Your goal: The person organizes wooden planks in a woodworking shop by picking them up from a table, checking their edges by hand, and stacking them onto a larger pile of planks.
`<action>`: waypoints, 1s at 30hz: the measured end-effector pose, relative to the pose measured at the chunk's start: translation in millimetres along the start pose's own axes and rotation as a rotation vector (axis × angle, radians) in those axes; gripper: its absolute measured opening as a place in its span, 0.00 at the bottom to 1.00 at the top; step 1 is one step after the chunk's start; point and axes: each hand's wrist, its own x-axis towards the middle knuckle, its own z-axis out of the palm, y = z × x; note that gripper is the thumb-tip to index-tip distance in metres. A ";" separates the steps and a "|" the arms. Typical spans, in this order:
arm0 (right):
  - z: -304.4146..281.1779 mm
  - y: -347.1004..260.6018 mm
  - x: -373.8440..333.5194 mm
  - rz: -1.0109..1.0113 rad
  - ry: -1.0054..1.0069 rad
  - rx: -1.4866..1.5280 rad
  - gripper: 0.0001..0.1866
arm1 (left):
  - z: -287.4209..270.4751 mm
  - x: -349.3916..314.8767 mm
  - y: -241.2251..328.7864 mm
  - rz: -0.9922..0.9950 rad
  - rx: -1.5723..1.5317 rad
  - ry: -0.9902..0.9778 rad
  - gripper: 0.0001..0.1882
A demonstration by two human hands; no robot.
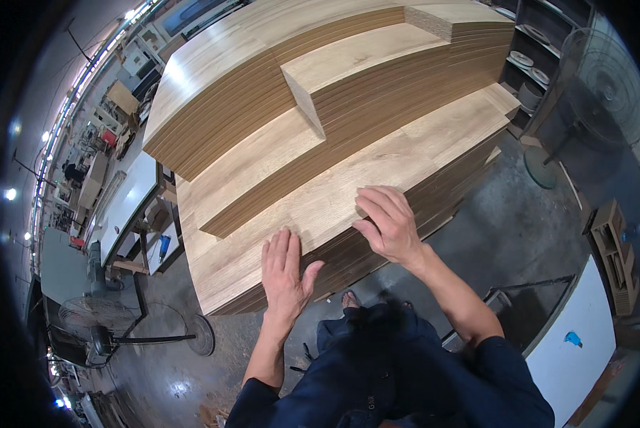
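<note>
Before me rises a stepped pile of light wood-grain boards, with several layers in each step. My left hand lies on the near edge of the lowest step, fingers stretched out and thumb apart, holding nothing. Farther right, my right hand is at the same edge with its fingers extended and slightly bent over the top face, thumb apart. Nothing shows in it. Behind the hands stand a long narrow stack at middle height and a taller block of boards.
A standing fan is at the left, another fan at the far right. White tables flank me: one left, one right with a blue tool on it. Dark shelves hold rolls behind the pile.
</note>
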 end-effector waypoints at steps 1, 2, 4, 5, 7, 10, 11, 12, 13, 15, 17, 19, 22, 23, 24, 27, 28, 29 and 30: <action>-11.6 -1.4 -7.5 0.010 0.013 -0.013 0.21 | 1.0 6.7 9.2 0.002 -0.035 -0.004 0.35; -25.9 -2.0 -16.6 0.042 0.026 -0.044 0.21 | 1.4 15.9 19.1 0.041 -0.057 0.043 0.31; -46.6 1.6 -41.6 0.121 0.071 -0.058 0.19 | 8.0 30.4 25.8 0.043 -0.184 0.050 0.28; -56.5 4.4 -55.4 0.175 0.085 -0.061 0.18 | 12.2 40.2 29.7 0.044 -0.250 0.051 0.27; -73.8 6.7 -85.3 0.342 0.089 -0.041 0.16 | 16.8 71.7 40.7 0.010 -0.375 -0.020 0.20; -92.3 1.2 -122.5 0.498 0.086 -0.036 0.14 | 31.5 127.9 49.9 -0.047 -0.603 -0.156 0.15; -97.6 -0.7 -135.0 0.540 0.092 -0.045 0.13 | 39.7 149.5 50.3 -0.056 -0.694 -0.220 0.14; -101.4 -4.4 -146.0 0.565 0.107 -0.028 0.12 | 54.2 169.6 34.2 -0.040 -0.683 -0.191 0.15; -104.7 -6.7 -158.0 0.608 0.118 -0.010 0.12 | 71.9 189.2 19.9 -0.021 -0.678 -0.162 0.16; -114.6 -11.3 -181.6 0.702 0.151 0.012 0.11 | 68.2 222.1 41.9 -0.407 -1.043 -0.111 0.17; -123.4 -17.6 -205.9 0.769 0.187 -0.005 0.10 | 81.7 215.0 48.3 -0.168 -0.718 -0.040 0.17; -132.3 -23.7 -230.4 0.833 0.230 -0.020 0.10 | 77.6 210.9 72.5 -0.179 -0.643 -0.270 0.17; -142.5 -28.5 -271.8 0.928 0.200 -0.044 0.10 | 85.4 224.9 89.4 0.095 -0.724 -0.450 0.16; -147.1 -29.3 -281.9 0.931 0.193 -0.061 0.09 | 81.9 240.0 91.0 -0.034 -0.606 -0.423 0.16; -152.9 -31.0 -290.7 0.932 0.181 -0.077 0.08 | 89.1 253.9 88.2 -0.205 -0.785 -0.334 0.17; -173.4 -34.7 -306.8 0.963 0.183 -0.144 0.08 | 93.0 256.6 112.1 -0.096 -0.502 -0.172 0.18; -179.4 -38.3 -311.7 0.980 0.184 -0.162 0.08 | 95.4 248.2 124.9 -0.093 -0.592 -0.269 0.18; -184.7 -39.6 -318.5 0.991 0.210 -0.189 0.08 | 93.7 240.1 142.9 -0.091 -0.686 -0.367 0.18; -188.7 -39.8 -324.3 0.998 0.234 -0.209 0.08 | 93.2 232.1 157.9 0.018 -0.823 -0.527 0.19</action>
